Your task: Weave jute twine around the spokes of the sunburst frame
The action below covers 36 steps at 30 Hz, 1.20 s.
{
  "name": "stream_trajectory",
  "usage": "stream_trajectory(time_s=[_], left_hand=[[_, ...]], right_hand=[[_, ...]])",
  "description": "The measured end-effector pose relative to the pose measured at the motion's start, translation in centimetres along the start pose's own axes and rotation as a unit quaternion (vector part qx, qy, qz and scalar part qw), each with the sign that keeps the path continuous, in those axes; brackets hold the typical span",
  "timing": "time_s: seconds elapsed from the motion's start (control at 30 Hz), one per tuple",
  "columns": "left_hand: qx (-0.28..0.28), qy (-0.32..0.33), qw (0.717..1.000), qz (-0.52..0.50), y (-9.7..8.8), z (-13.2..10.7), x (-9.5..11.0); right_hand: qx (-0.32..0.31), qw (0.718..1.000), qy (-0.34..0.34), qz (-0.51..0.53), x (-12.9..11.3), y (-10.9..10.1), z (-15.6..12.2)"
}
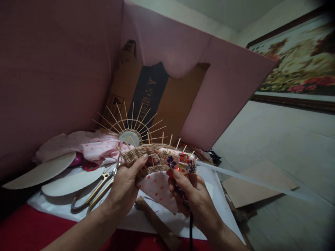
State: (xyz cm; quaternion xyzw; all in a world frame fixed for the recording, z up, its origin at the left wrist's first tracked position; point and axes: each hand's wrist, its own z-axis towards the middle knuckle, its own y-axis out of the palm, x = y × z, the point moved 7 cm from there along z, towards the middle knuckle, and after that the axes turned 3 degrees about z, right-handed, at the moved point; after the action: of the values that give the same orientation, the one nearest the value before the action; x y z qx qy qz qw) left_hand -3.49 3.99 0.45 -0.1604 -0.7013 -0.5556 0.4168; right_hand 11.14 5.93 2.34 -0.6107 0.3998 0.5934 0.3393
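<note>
Bare forearms (pixel 90 228), bare hands (pixel 126 184)

Curved woven piece (pixel 132 157), short sticks (pixel 163 137) jutting upward; one end in left fingers (pixel 138 165). Floral glue gun (pixel 169 159), red light (pixel 178 169) lit, in right fingers (pixel 183 180); nozzle (pixel 157 152) toward left thumb, whitish stick (pixel 222 169) behind.

Scissors (pixel 105 177) left of woven band (pixel 134 154); glue gun (pixel 171 161) at band's right; disc (pixel 129 137) behind band, before cardboard (pixel 178 101); cloth (pixel 101 148) behind scissors; framed picture (pixel 300 62) far right.

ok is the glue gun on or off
On, most likely: the glue gun held in the right hand shows a glowing red light.
</note>
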Motion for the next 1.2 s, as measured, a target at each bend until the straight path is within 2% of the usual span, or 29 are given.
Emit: stream_trajectory(time_s=[0.3, 0.63, 0.93, 1.1, 1.2], left_hand=[[-0.014, 0.001, 1.000, -0.010, 0.4, -0.1, 0.1], [-0.010, -0.001, 1.000, -0.007, 0.3, 0.0, 0.1], [-0.013, -0.013, 1.000, 0.009, 0.0, 0.1, -0.4], [0.002, -0.019, 1.000, 0.014, -0.3, 0.0, -0.5], [0.022, -0.019, 0.999, 0.018, -0.5, 0.2, -0.3]], right_hand=[[-0.020, 0.998, 0.002, -0.061, -0.3, 0.3, 0.0], [-0.004, 0.999, -0.004, -0.044, 0.2, 0.1, 0.2], [0.012, 0.999, -0.010, 0.037, -0.8, 0.1, -0.1], [0.019, 0.991, -0.074, 0.107, -1.8, -0.5, -0.4], [0.080, 0.979, -0.138, 0.131, -3.0, -2.6, -1.1]])
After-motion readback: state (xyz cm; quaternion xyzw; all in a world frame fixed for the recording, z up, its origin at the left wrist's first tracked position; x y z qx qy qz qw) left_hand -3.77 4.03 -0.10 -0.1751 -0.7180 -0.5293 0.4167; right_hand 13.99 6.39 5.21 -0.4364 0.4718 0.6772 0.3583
